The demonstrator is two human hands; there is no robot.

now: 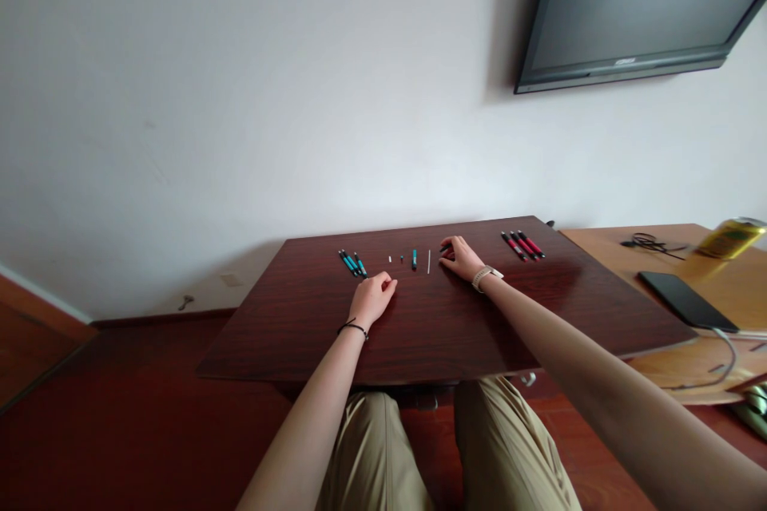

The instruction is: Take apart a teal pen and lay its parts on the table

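My left hand [372, 297] rests on the dark wooden table [443, 335] with its fingers curled in; no object shows in it. Just beyond it lie several teal-and-black pens [348, 263]. My right hand [461, 259] has its fingers bent around a small black piece [444, 249], perhaps a pen part, mostly hidden by the fingers. Between the hands, spaced in a row, are a tiny white piece [389, 259], a tiny dark piece [402, 259], a short teal barrel [414, 259] and a thin white rod [428, 262].
Several red-and-black pens [522, 245] lie right of my right hand. A lighter wooden desk [605, 243] adjoins on the right, holding a black phone-like device [686, 299], a dark cable [650, 243] and a yellow can [732, 238]. A television [641, 8] hangs above.
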